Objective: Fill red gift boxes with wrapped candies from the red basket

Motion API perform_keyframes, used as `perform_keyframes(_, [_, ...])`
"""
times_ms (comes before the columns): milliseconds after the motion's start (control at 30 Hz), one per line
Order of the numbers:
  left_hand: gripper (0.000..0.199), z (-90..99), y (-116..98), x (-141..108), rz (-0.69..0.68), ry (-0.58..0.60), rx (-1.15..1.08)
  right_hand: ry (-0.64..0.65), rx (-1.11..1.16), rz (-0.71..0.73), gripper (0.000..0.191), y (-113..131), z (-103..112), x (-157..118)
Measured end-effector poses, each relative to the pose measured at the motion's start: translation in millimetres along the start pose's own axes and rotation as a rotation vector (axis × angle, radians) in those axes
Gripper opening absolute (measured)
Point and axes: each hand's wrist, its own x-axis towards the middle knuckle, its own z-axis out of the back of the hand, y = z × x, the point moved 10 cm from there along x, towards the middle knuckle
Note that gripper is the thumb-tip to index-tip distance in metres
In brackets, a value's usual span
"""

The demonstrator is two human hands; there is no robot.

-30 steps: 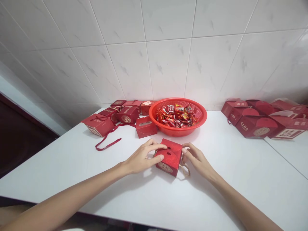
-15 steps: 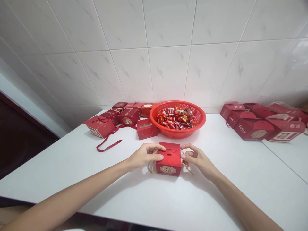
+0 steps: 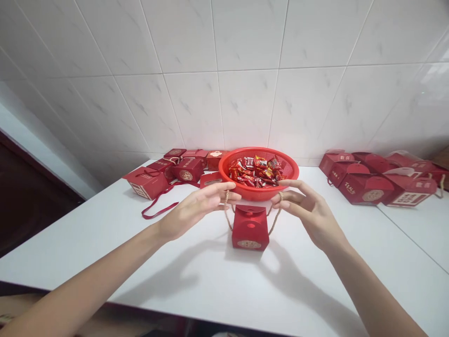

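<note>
Pale, grey-veined wall tiles [image 3: 189, 28] rise behind a white table [image 3: 228, 281], with a dark panel [image 3: 31, 201] beyond its left edge. From the left, a cluster of dark-red boxes [image 3: 185, 169] lies near the wall, a loose red ribbon [image 3: 159, 214] trailing in front. Next, the left hand [image 3: 185, 210] hangs over the table, its fingers long and only slightly parted, a left rope loop [image 3: 228, 220] caught near their tips. Mid-table stands a red gift box [image 3: 249, 234], upright, its emblem-marked front pointing toward the person and its folded top facing up; nearly square, it shows no clear long axis. Just behind it sits a red plastic basket [image 3: 257, 193] of wrapped sweets [image 3: 256, 173]. On the right, the right hand [image 3: 312, 210] closes bent fingers on the right rope loop [image 3: 275, 223], index held out straighter. Farther right, more handled boxes [image 3: 368, 185] crowd together beside a seam [image 3: 414, 240] crossing the table.
</note>
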Motion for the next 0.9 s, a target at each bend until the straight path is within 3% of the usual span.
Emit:
perform_keyframes(100, [0.071,-18.3,-4.9,-11.4,-0.026,0.107,0.141,0.064,-0.179,0.132,0.037,17.3,-32.7,-2.9])
perform_keyframes(233, [0.077,-31.7,-2.6,-25.6,-0.012,0.163,0.301,0.167,-0.409,0.231,0.043,15.7,-80.2,-6.3])
perform_keyframes(333, [0.078,-29.9,-0.3,-31.5,-0.018,0.123,0.423,0.098,-0.511,0.259,0.040,10.9,-90.8,-4.8])
perform_keyframes(467, [0.074,-28.2,1.1,-36.4,-0.055,0.048,0.431,0.023,-0.439,0.252,0.043,6.6,-92.1,-3.9])
perform_keyframes(600, [0.073,-33.8,6.0,-40.8,-0.030,0.031,0.429,-0.052,-0.396,0.284,0.035,6.4,-86.5,-3.9])
perform_keyframes(700, [0.072,-34.4,5.4,-40.6,-0.034,0.033,0.430,-0.109,-0.363,0.288,0.024,9.9,-70.5,-2.9])
perform_keyframes(800, [0.069,-32.6,4.9,-36.0,-0.060,0.079,0.483,-0.193,-0.317,0.274,0.017,21.5,-36.5,-4.3])
perform_keyframes(900, [0.058,-24.1,11.1,-29.7,-0.038,0.087,0.546,-0.297,-0.281,0.261,0.017,37.9,13.1,-11.9])
